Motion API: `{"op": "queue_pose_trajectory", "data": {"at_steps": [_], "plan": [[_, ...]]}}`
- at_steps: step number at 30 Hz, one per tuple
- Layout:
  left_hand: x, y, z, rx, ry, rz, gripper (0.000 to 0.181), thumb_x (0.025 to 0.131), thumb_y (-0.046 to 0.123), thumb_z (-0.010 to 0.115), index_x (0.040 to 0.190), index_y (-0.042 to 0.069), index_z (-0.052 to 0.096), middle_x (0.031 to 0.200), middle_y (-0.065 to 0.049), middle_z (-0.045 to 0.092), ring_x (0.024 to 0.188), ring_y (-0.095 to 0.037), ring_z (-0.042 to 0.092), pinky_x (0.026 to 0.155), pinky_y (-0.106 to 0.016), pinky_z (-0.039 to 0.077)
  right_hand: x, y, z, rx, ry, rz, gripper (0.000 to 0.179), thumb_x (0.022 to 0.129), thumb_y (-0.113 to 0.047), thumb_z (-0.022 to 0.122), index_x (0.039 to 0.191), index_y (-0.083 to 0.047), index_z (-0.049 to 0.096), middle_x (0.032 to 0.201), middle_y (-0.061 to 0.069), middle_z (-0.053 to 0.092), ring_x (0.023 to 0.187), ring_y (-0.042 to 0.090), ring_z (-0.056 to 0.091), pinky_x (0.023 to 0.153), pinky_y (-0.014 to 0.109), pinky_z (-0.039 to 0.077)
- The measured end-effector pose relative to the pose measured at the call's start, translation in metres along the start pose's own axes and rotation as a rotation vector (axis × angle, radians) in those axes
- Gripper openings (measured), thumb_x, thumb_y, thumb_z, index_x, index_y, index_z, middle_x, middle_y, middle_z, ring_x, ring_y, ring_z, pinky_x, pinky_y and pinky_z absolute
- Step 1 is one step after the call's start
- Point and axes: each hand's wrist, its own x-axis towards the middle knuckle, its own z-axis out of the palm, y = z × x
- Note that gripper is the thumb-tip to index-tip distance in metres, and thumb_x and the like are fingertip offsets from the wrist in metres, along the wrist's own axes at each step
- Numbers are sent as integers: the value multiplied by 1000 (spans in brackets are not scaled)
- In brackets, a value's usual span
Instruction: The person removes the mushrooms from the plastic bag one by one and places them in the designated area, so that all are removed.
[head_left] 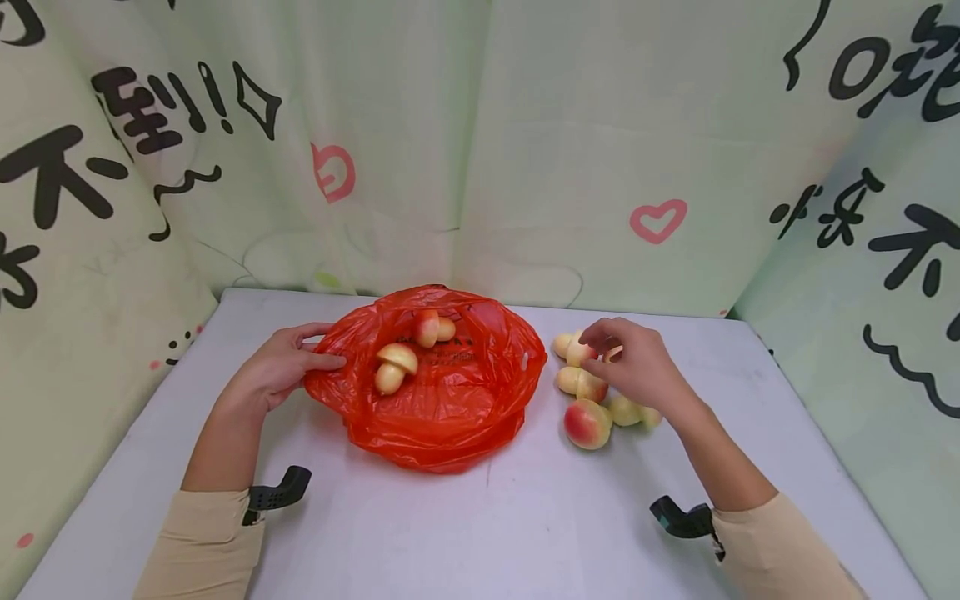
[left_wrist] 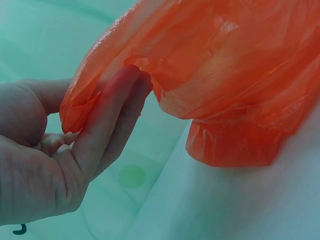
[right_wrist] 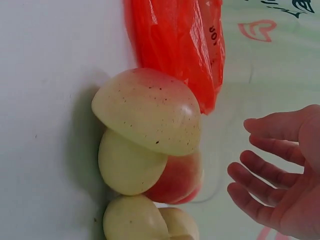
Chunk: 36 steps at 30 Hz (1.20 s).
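A red plastic bag (head_left: pixel 450 425) lies spread with its mouth facing up, and two toy mushrooms (head_left: pixel 396 367) rest inside it. My left hand (head_left: pixel 281 362) pinches the bag's left rim between thumb and fingers; in the left wrist view the film (left_wrist: pixel 210 75) drapes over the fingertips. To the right of the bag is a cluster of toy mushrooms (head_left: pixel 587 423) with pale stems and red-yellow caps. Above this cluster hovers my right hand (head_left: pixel 633 358), fingers loosely bent. The right wrist view shows that hand (right_wrist: pixel 280 175) holding nothing, apart from the speckled-cap mushroom (right_wrist: pixel 150 110).
Everything lies on a white table (head_left: pixel 480 542). A pale green curtain (head_left: pixel 555 150) with black characters and pink hearts surrounds its back and sides. Each forearm wears a black wrist camera (head_left: pixel 279 490) near the beige sleeve.
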Motion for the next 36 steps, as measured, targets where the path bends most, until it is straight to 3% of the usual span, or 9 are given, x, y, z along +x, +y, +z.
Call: {"op": "queue_pose_trajectory", "data": {"at_steps": [3, 9, 17, 26, 36], "plan": [[0, 1, 0, 3, 2, -5, 79, 100, 21, 70, 164, 7, 27, 152, -26, 50, 97, -15, 70, 86, -30, 63, 4, -8, 4, 14, 16, -19, 30, 93, -16, 77, 122, -7, 70, 115, 12, 71, 107, 34, 65, 83, 42, 63], [-1, 0, 0, 9, 4, -8, 79, 100, 21, 71, 164, 6, 27, 150, -27, 52, 95, -14, 71, 85, -30, 63, 14, -21, 12, 40, 24, -73, 28, 93, -15, 77, 120, -8, 70, 118, 14, 71, 111, 32, 66, 92, 49, 62], [-3, 1, 0, 7, 8, -3, 80, 99, 21, 71, 164, 6, 28, 149, -27, 53, 94, -14, 72, 85, -30, 63, 30, -44, 22, 52, 26, -139, 32, 91, -12, 77, 122, -9, 70, 121, 10, 69, 112, 32, 66, 92, 48, 62], [-2, 1, 1, 9, 10, -13, 79, 98, 21, 72, 163, 8, 30, 147, -26, 55, 98, -17, 72, 87, -32, 63, 47, -60, 31, 81, -30, -165, 37, 91, -11, 77, 127, -6, 68, 125, 14, 69, 115, 35, 66, 94, 49, 61], [-2, 2, 1, 2, 6, -5, 77, 99, 20, 71, 163, 8, 30, 148, -25, 55, 97, -16, 71, 87, -31, 63, 65, -77, 35, 112, -71, -147, 32, 92, -13, 78, 123, -12, 71, 124, 14, 70, 113, 33, 67, 80, 41, 65]]}}
